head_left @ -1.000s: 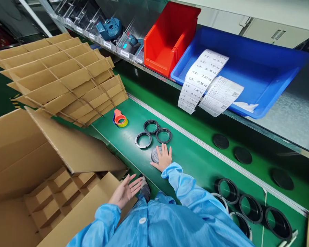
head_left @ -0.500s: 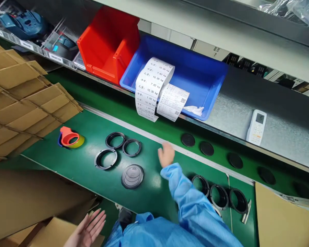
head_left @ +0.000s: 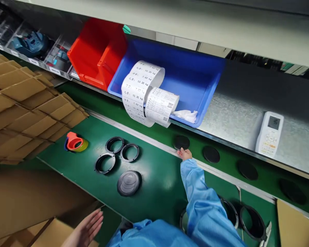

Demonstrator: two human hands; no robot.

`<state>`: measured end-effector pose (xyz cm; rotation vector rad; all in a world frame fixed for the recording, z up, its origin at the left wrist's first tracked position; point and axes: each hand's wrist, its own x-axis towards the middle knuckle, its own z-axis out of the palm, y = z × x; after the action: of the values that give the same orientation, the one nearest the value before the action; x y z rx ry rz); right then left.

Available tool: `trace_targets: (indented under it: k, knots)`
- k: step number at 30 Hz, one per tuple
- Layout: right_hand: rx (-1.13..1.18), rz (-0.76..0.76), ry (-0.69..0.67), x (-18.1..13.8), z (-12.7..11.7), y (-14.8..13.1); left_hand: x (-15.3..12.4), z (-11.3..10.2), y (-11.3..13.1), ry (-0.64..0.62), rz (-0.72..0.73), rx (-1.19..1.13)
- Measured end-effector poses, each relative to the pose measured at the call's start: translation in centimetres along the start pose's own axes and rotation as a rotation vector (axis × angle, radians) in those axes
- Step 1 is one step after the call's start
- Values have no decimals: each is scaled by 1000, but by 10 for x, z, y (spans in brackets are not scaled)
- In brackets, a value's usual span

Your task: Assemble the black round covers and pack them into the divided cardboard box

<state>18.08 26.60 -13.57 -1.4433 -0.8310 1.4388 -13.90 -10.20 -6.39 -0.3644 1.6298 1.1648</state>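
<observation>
- Right hand (head_left: 186, 154): below the near right corner of the blue tray (head_left: 195, 79), fingertips at the near edge of a black disc (head_left: 181, 141). Whether the fingers grip the disc or only touch it cannot be made out.
- Black disc: lying on the green strip (head_left: 158, 134), below the tray's front edge.
- Three more black discs (head_left: 211, 154): same strip, in a spaced row running to the right of the tray.
- Left hand (head_left: 86, 228): well to the near left of the tray, palm showing, fingers extended and unclosed.
- Grey round cap (head_left: 128, 183): on the green bench (head_left: 157, 192), well in front of the tray.
- Three black rings (head_left: 97, 165): grouped on the same bench, in front of the tray's left end.
- Paper labels (head_left: 136, 91): draped over the tray's front edge.
- Red bin (head_left: 92, 51): just left of the tray.
</observation>
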Motion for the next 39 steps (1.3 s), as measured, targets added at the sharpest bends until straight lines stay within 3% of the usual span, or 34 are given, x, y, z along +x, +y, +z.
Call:
trace_targets:
  k: [4, 8, 10, 13, 16, 21, 23, 26, 31, 33, 37, 39]
  knots:
    - [150, 92, -314, -88, 35, 17, -23, 46, 25, -114, 190, 42]
    - [233, 154, -782, -188, 55, 17, -49, 90, 38, -529, 272, -164]
    - [220, 148, -919, -224, 63, 14, -58, 100, 38, -711, 280, -252]
    - [141, 108, -1016, -259, 75, 12, -69, 99, 32, -828, 305, -347]
    - [-41, -41, -980, -277, 79, 11, -78, 85, 25, -849, 334, -413]
    - [-309, -565, -620, -296, 81, -3, -92, 62, 14, -861, 319, -471]
    - [-342, -662, -665, -305, 86, -10, -99, 57, 7, -862, 311, -471]
    - [-397, -639, -734, -323, 97, -12, -110, 52, -6, -834, 327, -476]
    - [-447, -513, -551, -342, 107, 0, -120, 41, -24, -814, 289, -457]
    - [-428, -539, -550, -342, 105, 1, -123, 38, -27, -841, 258, -458]
    - [-263, -552, -687, -334, 92, -6, -128, 35, -25, -877, 218, -481]
    - [-215, -646, -650, -331, 83, -9, -130, 33, -23, -893, 194, -493]
